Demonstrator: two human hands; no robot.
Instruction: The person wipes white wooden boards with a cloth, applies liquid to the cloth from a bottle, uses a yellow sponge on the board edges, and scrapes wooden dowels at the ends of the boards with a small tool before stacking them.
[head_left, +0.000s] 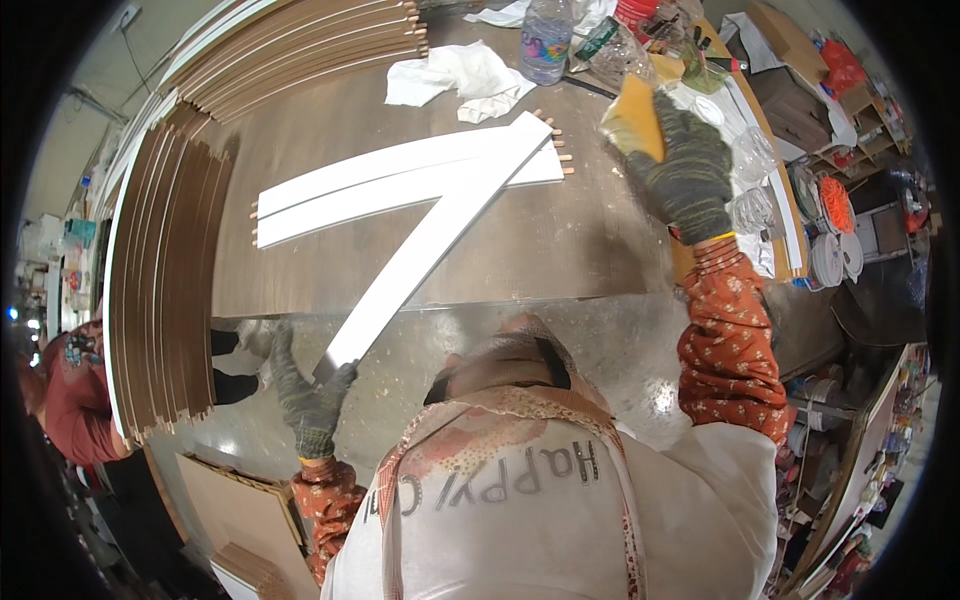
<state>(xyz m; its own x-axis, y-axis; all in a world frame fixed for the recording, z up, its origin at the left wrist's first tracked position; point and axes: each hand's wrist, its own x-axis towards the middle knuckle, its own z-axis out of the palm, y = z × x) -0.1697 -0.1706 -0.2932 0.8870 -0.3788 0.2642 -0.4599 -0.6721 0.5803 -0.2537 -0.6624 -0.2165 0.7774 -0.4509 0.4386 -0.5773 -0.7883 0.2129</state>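
My left hand (pixel 305 395), in a grey knit glove, grips the near end of a long white board (pixel 440 225) that lies slanted across the brown worktable (pixel 560 250). The board's far end rests on two other white boards (pixel 380 190) with wooden dowels at their ends. My right hand (pixel 690 165), also gloved, reaches over the table's right side and holds a yellow-orange pad (pixel 632 118).
Stacks of brown panels (pixel 165 290) stand along the left and at the back left (pixel 300 45). White rags (pixel 460 75), a plastic bottle (pixel 546 40) and clutter sit at the far edge. Tape rolls (pixel 830 255) and shelves fill the right. Another person (pixel 65 385) stands at the left.
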